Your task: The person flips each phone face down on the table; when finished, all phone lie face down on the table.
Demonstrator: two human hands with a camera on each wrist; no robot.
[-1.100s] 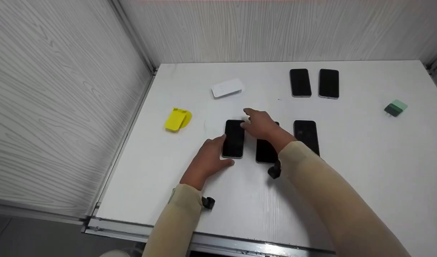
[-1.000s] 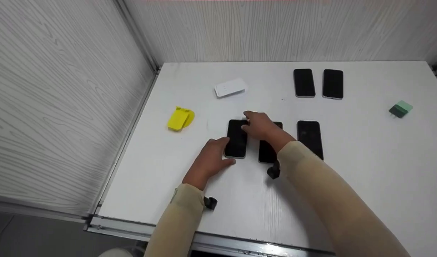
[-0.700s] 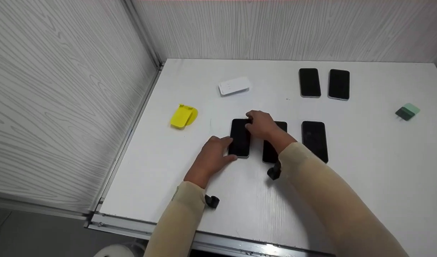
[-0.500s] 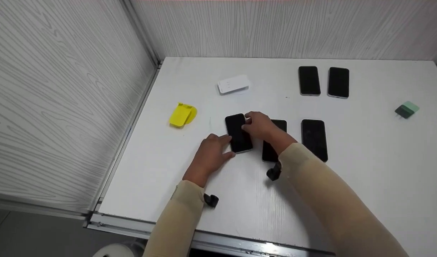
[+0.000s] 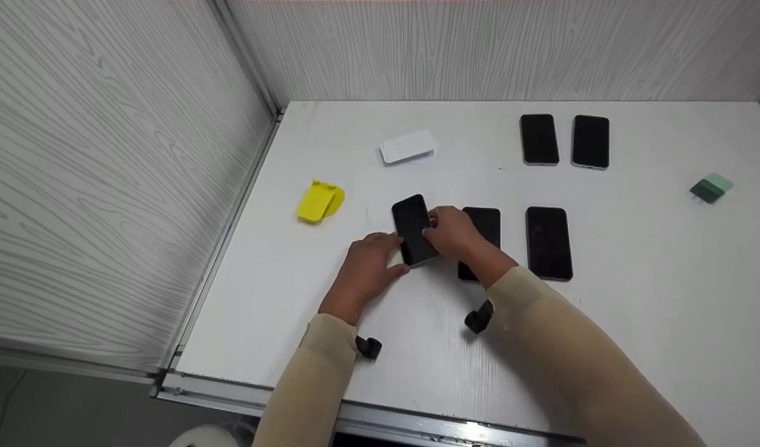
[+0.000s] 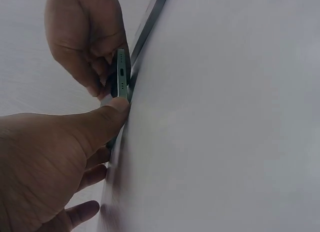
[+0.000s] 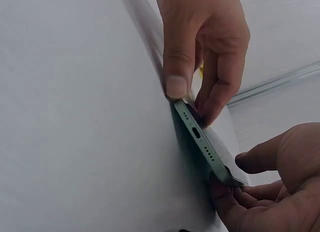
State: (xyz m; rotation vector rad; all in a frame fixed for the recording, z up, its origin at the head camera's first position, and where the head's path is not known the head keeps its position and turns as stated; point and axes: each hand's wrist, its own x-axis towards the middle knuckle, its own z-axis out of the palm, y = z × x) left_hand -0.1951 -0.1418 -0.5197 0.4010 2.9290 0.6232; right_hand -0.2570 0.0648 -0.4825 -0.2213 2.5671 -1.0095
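A black-screened smartphone with a green frame is between both hands on the white table, turned a little counter-clockwise. Its charging-port end shows in both wrist views, with the right long edge raised off the tabletop. My left hand holds the lower left corner, thumb at the bottom end and fingers along the left side. My right hand grips the right edge, thumb over the screen side and fingers under it. A second smartphone lies flat, partly hidden beneath my right hand and wrist.
Right of the hands lies another smartphone; two more, a left one and a right one, lie at the back. A yellow phone stand, a white stand and a green plug-like block sit around.
The smartphone has turned counter-clockwise and its right edge has come up. My right hand has drawn slightly nearer and now grips that edge; the left hand has closed onto the corner.
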